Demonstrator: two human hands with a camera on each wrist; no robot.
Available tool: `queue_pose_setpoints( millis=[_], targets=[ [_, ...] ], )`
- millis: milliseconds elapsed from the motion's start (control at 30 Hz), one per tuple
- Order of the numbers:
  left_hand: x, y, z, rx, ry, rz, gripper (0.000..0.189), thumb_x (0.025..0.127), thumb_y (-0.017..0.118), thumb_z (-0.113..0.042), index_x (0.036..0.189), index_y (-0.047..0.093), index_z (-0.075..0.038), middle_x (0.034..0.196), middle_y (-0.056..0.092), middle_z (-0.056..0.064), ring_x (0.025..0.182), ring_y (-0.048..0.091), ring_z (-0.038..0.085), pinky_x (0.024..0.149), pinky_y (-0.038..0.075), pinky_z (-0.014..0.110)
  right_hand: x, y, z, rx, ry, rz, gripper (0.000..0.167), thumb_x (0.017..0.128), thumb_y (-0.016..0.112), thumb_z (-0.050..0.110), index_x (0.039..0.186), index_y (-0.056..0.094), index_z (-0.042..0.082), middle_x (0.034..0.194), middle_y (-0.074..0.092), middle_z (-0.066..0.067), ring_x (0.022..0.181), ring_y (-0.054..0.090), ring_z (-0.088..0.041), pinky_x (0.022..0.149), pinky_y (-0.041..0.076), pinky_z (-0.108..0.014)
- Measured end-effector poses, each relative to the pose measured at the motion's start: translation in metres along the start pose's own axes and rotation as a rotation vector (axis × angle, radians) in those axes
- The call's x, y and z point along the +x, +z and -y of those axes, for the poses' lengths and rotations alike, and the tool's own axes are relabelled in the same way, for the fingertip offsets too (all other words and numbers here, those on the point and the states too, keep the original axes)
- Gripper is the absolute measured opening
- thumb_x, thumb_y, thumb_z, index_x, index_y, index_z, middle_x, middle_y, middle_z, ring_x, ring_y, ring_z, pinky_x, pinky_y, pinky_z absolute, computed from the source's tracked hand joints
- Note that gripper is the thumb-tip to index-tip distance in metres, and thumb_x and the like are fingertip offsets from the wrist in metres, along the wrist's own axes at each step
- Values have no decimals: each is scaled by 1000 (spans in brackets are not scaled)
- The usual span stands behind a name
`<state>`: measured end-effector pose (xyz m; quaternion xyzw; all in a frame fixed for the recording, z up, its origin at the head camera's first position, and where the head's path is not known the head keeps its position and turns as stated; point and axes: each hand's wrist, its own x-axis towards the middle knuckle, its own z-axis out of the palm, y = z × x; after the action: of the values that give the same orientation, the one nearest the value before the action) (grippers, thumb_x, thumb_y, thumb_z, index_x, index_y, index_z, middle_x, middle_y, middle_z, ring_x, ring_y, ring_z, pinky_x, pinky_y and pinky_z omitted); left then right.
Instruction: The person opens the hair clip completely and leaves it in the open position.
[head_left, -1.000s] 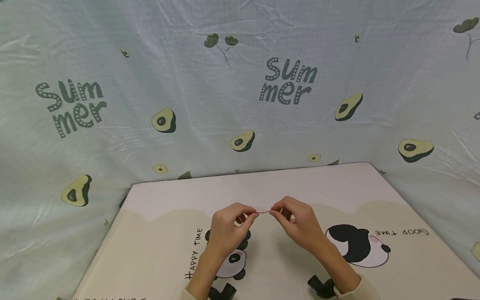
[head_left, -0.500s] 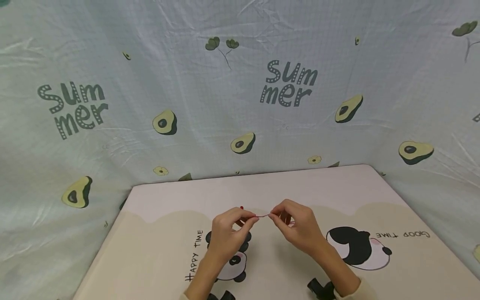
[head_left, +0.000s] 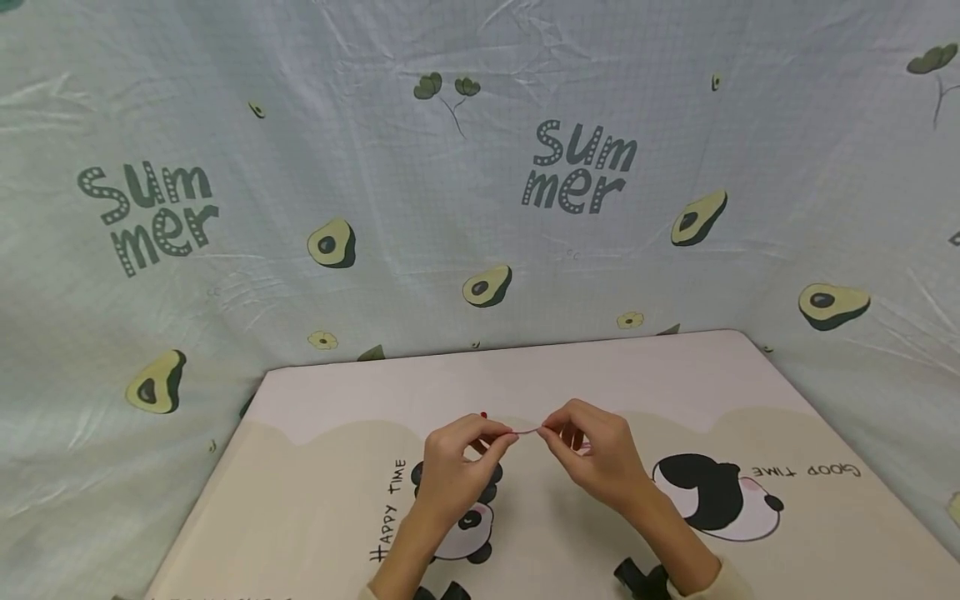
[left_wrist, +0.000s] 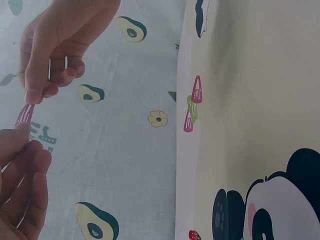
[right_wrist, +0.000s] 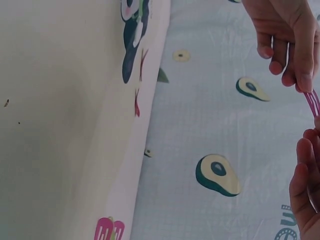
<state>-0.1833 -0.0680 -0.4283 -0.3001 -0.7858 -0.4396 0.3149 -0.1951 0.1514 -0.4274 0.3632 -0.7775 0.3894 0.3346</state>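
Observation:
Between my two hands is a pink snap hair clip [left_wrist: 25,114], raised in front of me, one end in each hand. My left hand [head_left: 456,467] pinches one end between thumb and forefinger. The other end is pinched in the same way by my right hand [head_left: 597,450]. In the head view the clip [head_left: 528,431] looks like a thin, slightly bowed line seen edge-on. The right wrist view shows slots along the clip [right_wrist: 313,103], while the fingertips cover both its ends.
Pink hair clips [left_wrist: 197,90] and a green one [left_wrist: 193,109] lie overlapping on the table [head_left: 322,500]. Small red pieces [right_wrist: 137,103] lie near its far edge. A printed cloth [head_left: 405,192] hangs behind. Black wrist-mounted parts [head_left: 641,577] show at the bottom.
Over the last second both hands and the clip sit slightly lower in the head view, as does the background. A red piece now shows behind the left hand. The grip looks unchanged.

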Motion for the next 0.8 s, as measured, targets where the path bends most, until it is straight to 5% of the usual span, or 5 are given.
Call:
queue_pose_setpoints(
  millis=[167,300,533,800],
  targets=[
    [1,-1,0,17,40,-27,9,84,84,-7,89,78,-11,80,77,0,70,70,9,62,57,16,0,1,0,2,-11,2,8,94,77,20,94,72,13,79,70,6,63,55,-3,57,47,-11],
    [2,-1,1,44,108,-49,11,82,84,-4,89,78,-10,79,77,0,69,70,9,62,56,16,-2,1,0,-15,3,6,28,101,64,38,92,72,13,77,69,6,63,55,-3,57,47,-11],
    [3,-1,1,117,210,-69,14,80,85,-3,89,76,-10,79,76,0,68,70,9,62,56,15,-1,2,-2,-44,-92,-24,15,98,70,24,89,71,11,75,69,4,60,59,-5,54,49,-15],
    [3,-3,2,145,246,-58,16,78,86,-2,89,76,-9,79,76,0,69,70,10,61,58,18,0,4,-4,-85,-154,-43,25,101,63,30,87,71,11,74,71,3,58,60,-5,53,50,-14]
  ],
)
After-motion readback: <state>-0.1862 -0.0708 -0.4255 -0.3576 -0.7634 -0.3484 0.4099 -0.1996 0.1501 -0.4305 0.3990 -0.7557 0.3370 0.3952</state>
